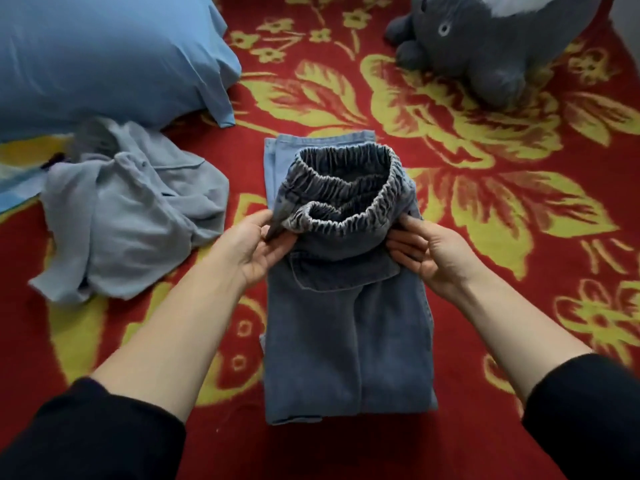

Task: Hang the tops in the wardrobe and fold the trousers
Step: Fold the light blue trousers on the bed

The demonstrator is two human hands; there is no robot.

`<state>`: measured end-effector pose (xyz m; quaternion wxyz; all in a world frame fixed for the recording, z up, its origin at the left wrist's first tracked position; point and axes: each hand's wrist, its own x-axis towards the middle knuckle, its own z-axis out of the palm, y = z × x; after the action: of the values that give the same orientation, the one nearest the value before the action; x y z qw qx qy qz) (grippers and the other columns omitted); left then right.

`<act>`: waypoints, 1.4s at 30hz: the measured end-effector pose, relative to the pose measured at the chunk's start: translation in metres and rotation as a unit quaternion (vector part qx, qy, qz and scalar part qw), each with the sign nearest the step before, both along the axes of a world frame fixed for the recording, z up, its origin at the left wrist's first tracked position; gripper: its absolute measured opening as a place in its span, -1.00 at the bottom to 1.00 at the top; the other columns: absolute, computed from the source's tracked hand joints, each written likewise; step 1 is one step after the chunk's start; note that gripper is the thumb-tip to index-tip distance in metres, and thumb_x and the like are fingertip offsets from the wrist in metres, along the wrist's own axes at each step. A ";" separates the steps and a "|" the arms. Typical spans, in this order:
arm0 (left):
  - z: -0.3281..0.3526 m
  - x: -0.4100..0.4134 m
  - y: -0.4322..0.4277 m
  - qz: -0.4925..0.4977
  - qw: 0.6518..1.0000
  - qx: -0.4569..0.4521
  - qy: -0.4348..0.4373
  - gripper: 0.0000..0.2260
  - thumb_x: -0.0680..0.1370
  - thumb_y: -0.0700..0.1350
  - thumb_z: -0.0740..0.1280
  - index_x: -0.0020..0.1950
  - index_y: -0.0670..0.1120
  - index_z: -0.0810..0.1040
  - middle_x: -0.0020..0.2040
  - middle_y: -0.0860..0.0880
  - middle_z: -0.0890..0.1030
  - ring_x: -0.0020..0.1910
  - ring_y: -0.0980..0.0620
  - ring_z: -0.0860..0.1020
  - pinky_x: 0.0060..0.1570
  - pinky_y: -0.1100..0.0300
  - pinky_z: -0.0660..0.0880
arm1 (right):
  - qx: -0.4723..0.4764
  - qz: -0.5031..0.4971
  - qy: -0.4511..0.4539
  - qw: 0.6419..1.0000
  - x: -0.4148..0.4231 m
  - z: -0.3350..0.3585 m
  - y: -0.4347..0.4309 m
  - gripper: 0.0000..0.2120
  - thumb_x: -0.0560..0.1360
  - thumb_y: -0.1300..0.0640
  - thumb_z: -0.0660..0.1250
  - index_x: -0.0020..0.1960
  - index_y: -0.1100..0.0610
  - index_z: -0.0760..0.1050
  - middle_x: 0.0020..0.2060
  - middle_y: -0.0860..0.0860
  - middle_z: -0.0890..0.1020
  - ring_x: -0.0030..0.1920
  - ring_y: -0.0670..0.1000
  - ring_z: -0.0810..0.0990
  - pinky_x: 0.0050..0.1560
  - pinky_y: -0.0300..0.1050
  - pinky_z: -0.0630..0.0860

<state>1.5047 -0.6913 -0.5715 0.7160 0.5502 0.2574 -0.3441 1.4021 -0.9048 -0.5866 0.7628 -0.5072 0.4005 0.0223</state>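
Note:
Blue denim trousers (346, 334) lie folded lengthwise on the red and yellow floral blanket, with the elastic waistband (346, 181) lifted and gaping open. My left hand (256, 244) pinches the waistband's left side. My right hand (426, 247) grips the denim just under the waistband on the right. A crumpled pale grey-blue top (138, 209) lies to the left of the trousers, apart from them.
A blue pillow (104, 57) sits at the back left, just behind the crumpled top. A grey plush toy (485, 43) lies at the back right. The red and yellow blanket (519, 209) spreads under everything.

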 end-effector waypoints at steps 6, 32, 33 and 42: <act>-0.015 0.094 -0.038 -0.065 0.994 0.073 -0.051 -0.77 0.58 -0.09 0.17 -0.24 -0.13 0.46 -0.52 0.02 0.57 -0.49 0.15 0.55 -0.36 0.31 0.50 | -0.067 -0.003 0.011 0.998 0.095 -0.016 -0.021 -0.84 0.54 0.04 0.33 -0.12 0.13 0.54 -0.30 0.05 0.66 -0.33 -0.06 0.64 -0.25 -0.26 0.58; -0.131 -0.125 0.011 -0.540 0.373 0.530 -0.538 -0.46 0.47 -0.24 0.04 0.46 -0.12 0.35 0.42 -0.39 0.28 0.38 -0.47 0.24 0.30 -0.24 0.31 | -0.679 0.567 -0.075 0.461 -0.097 -0.120 0.007 -0.22 0.31 -0.06 0.31 0.46 0.19 0.21 0.39 0.22 0.41 0.38 0.24 0.40 0.36 0.17 0.33; -0.130 -0.122 0.010 -0.547 0.366 0.535 -0.530 -0.48 0.46 -0.24 0.06 0.44 -0.13 0.37 0.39 -0.40 0.31 0.35 -0.48 0.28 0.26 -0.24 0.35 | -0.694 0.555 -0.095 0.449 -0.093 -0.122 0.004 -0.39 0.39 0.04 0.21 0.40 0.22 0.29 0.30 0.21 0.51 0.30 0.22 0.50 0.28 0.15 0.43; -0.113 -0.113 0.020 -0.602 0.396 0.509 -0.471 -0.28 0.14 -0.24 0.50 0.30 -0.25 0.45 0.28 -0.37 0.47 0.20 -0.35 0.50 0.16 -0.11 0.49 | -0.662 0.580 -0.129 0.456 -0.077 -0.092 -0.007 -0.60 0.42 0.26 0.08 0.15 0.27 0.57 0.05 0.16 0.66 0.06 0.15 0.65 0.12 0.01 0.56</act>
<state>1.3920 -0.6717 -0.6841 -0.0823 0.8992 -0.3913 -0.1777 1.3253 -0.9118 -0.6788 0.0504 -0.9718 -0.1954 0.1221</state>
